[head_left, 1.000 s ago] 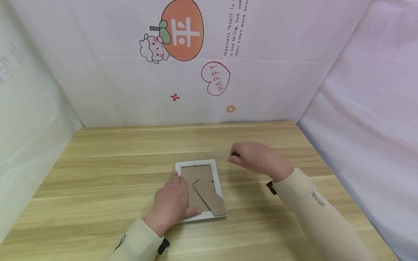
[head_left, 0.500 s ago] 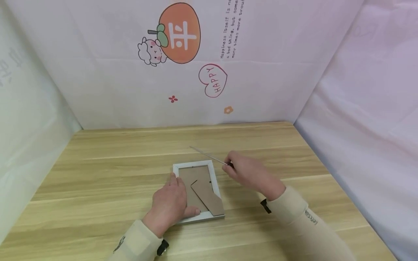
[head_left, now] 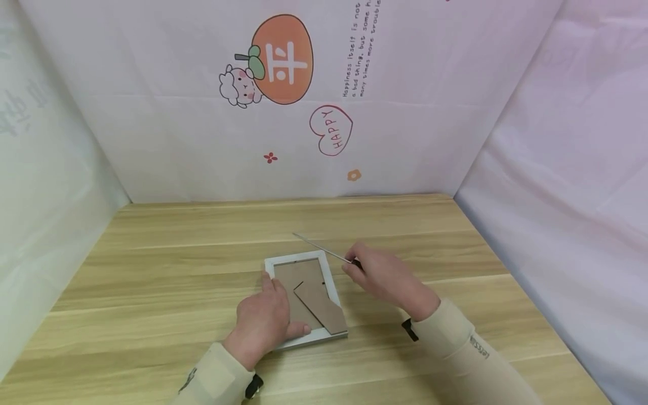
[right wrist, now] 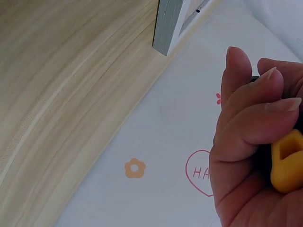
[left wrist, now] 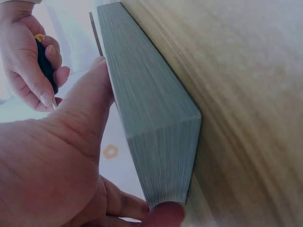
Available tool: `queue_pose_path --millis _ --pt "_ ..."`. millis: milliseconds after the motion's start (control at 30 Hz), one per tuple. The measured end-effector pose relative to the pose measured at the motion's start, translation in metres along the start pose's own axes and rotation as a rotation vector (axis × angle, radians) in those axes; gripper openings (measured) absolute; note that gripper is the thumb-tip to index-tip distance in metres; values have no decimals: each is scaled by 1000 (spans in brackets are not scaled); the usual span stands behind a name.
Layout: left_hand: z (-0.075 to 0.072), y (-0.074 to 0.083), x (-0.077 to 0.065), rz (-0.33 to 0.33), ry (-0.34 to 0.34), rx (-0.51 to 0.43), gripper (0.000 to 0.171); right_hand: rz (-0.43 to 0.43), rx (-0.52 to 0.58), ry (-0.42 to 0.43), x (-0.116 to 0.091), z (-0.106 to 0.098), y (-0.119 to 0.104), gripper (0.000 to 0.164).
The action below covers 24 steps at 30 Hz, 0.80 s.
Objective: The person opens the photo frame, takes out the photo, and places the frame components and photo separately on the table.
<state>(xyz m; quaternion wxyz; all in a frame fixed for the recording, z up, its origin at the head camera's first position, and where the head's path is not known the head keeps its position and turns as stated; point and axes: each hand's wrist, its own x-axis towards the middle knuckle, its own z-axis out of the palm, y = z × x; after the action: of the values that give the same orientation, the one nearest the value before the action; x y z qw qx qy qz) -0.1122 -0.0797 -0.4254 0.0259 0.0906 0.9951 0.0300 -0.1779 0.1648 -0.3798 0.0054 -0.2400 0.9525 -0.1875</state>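
A picture frame (head_left: pixel 320 273) with a white border lies face down on the table, its brown backing board (head_left: pixel 307 274) and folded stand leg (head_left: pixel 320 306) upward. My left hand (head_left: pixel 263 320) holds its near left corner, the thumb along the near edge and the fingers at the left side. In the left wrist view, one fingertip (left wrist: pixel 165 213) bends against the frame's grey side (left wrist: pixel 151 90). Right of the frame, my right hand (head_left: pixel 382 275) grips a screwdriver by its black and yellow handle (right wrist: pixel 287 161). Its thin metal shaft (head_left: pixel 321 247) points left and away, above the frame's far right corner.
The wood-grain table (head_left: pixel 177 253) stretches around the frame on all sides. A white printed cloth (head_left: pixel 177 140) stands behind it, and plain white cloth walls (head_left: pixel 567 185) enclose the left and right.
My right hand has moved left and closer to me, to beside the frame. The screwdriver has swung from nearly level to slanting, tip farther away. My left hand stays on the frame.
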Motion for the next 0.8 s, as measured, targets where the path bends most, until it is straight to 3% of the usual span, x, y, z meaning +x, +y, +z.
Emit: queue_pose_path --millis 467,800 --pt "-2 5 -3 -50 -42 99 117 27 16 -11 -3 5 0 22" --pt "-3 10 -5 -128 -61 84 121 23 -4 -11 -4 8 -1 21"
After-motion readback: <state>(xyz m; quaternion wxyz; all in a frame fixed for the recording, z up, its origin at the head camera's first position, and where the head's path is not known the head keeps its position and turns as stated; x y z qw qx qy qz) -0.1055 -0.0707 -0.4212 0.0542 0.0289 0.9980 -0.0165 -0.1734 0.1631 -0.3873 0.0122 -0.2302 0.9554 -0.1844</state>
